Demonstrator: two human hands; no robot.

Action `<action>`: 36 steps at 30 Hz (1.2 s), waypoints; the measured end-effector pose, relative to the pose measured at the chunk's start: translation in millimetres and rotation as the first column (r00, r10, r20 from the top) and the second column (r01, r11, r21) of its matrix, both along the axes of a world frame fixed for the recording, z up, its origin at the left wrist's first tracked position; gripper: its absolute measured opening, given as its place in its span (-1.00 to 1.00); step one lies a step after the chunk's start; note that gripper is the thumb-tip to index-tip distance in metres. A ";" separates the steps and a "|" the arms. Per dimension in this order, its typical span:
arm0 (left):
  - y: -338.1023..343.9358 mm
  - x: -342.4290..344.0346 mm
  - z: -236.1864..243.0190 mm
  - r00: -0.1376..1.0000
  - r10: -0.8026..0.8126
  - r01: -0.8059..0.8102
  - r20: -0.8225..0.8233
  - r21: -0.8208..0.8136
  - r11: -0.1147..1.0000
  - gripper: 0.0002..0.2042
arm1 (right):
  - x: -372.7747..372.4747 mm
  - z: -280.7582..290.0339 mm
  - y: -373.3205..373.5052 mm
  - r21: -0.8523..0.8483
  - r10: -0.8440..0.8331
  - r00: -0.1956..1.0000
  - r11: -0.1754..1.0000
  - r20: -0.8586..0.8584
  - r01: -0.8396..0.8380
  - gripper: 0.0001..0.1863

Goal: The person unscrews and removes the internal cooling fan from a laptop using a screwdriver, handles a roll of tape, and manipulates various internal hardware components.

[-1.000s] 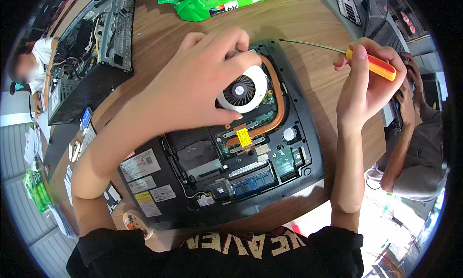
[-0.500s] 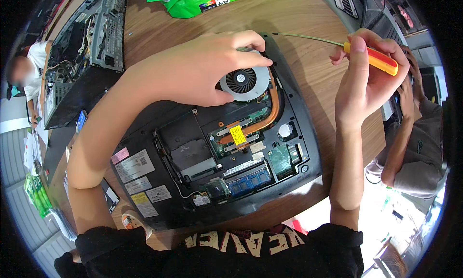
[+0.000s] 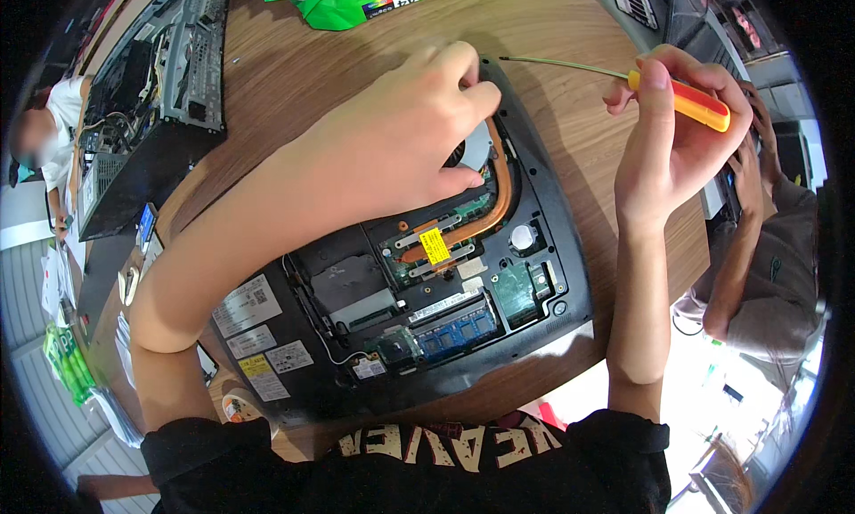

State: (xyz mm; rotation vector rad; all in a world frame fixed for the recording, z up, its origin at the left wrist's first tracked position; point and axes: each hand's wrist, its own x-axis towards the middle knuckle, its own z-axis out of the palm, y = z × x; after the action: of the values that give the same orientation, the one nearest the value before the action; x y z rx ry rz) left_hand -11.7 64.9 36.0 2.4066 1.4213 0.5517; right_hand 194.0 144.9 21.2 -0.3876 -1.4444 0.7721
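An overturned black laptop [image 3: 557, 238] lies on the wooden table with its base cover off. My left hand [image 3: 414, 126] reaches over its far side, fingers bent around the round silver cooling fan [image 3: 479, 149]. Most of the fan is under the hand, and some fingertips are hidden. A copper heat pipe [image 3: 504, 193] curves from the fan to a plate with a yellow sticker [image 3: 435, 246]. Raised to the right of the laptop, my right hand [image 3: 659, 162] holds a screwdriver [image 3: 699, 106] with a red and yellow handle. Its thin shaft points left, its tip above the laptop's far right corner.
An opened computer case [image 3: 191, 69] stands at the far left. A green paper pack [image 3: 356, 2] lies at the back edge. Another person's arm [image 3: 748, 202] is at the right, and a person in white sits at far left. A phone [image 3: 147, 222] lies left of my forearm.
My left hand has slid right and curled more over the fan, covering more of it. The right hand with the screwdriver has barely moved.
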 end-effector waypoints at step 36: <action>-18.2 -1.3 -15.1 0.994 0.032 -0.026 0.108 -0.057 0.998 -0.36 | 8.0 -2.3 5.4 0.120 -0.072 0.989 0.991 0.128 0.056 -0.62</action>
State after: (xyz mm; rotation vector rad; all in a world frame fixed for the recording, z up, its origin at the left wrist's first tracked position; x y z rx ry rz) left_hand -13.1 46.7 20.9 2.2796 1.4091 0.6318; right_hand 202.1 150.4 18.8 -0.4002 -1.5850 0.6170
